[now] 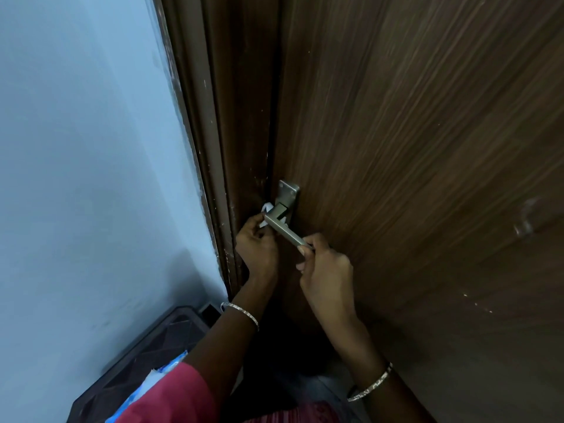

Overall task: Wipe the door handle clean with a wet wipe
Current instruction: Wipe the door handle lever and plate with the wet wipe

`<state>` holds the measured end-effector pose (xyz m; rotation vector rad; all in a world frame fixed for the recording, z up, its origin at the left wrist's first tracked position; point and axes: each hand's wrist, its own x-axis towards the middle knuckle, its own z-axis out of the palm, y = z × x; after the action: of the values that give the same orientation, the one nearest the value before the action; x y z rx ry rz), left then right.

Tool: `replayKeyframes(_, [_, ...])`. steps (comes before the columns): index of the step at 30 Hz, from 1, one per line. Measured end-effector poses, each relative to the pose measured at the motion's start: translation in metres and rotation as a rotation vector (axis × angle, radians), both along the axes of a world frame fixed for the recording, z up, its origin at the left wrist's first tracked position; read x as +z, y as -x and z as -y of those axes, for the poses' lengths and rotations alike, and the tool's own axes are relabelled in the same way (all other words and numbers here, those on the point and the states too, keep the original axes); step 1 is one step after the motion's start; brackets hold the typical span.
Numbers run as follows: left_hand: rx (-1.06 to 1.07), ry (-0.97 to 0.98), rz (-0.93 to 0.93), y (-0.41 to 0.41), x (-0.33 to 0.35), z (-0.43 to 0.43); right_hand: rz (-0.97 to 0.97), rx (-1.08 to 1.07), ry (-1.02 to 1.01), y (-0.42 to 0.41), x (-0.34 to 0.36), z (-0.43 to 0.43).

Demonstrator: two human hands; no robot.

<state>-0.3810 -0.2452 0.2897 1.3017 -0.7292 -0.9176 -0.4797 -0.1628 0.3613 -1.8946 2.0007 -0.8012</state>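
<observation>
A silver lever door handle (282,225) sits on a metal backplate (289,190) at the left edge of a dark brown wooden door (412,148). My left hand (256,248) holds a white wet wipe (266,209) pressed against the handle's neck, close to the backplate. My right hand (326,267) pinches the free end of the lever between thumb and fingers. Most of the wipe is hidden behind the handle and my fingers.
The brown door frame (219,148) runs just left of the handle, with a pale blue wall (91,178) beyond it. A dark plastic crate or stool (146,358) stands low on the left, with a blue-and-white packet (158,374) on it.
</observation>
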Motion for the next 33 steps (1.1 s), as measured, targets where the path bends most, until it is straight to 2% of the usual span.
replayKeyframes(3, [0.019, -0.016, -0.039, 0.003, 0.001, 0.001, -0.017, 0.002, 0.004, -0.002, -0.001, 0.000])
replayKeyframes(7, [0.123, -0.050, 0.059, 0.012, 0.003, -0.001, -0.037, 0.009, 0.006, -0.002, -0.002, 0.001])
replayKeyframes(10, [0.108, -0.154, 0.032, 0.013, -0.002, 0.001, -0.023, 0.014, 0.014, -0.001, -0.001, 0.000])
replayKeyframes(13, [-0.068, -0.239, -0.080, 0.013, -0.006, 0.000, -0.038, 0.012, 0.013, -0.002, -0.001, 0.000])
replayKeyframes(16, [-0.148, -0.207, -0.227, 0.008, -0.005, -0.009, -0.034, 0.010, 0.019, -0.001, -0.003, -0.001])
replayKeyframes(19, [-0.335, -0.160, -0.451, -0.006, 0.001, -0.017, -0.024, 0.009, 0.012, 0.002, -0.003, 0.000])
replayKeyframes(22, [-0.457, -0.137, -0.599, -0.020, 0.005, -0.018, 0.012, 0.006, 0.023, 0.003, -0.002, 0.000])
replayKeyframes(26, [-0.452, -0.151, -0.766, -0.026, 0.008, -0.023, 0.049, 0.016, 0.036, 0.006, -0.004, 0.001])
replayKeyframes(31, [-0.277, -0.141, -0.865, -0.030, 0.024, -0.022, 0.049, 0.036, 0.050, 0.009, -0.009, 0.002])
replayKeyframes(33, [-0.238, -0.118, -0.853, -0.030, 0.030, -0.023, 0.071, 0.040, 0.065, 0.011, -0.010, 0.003])
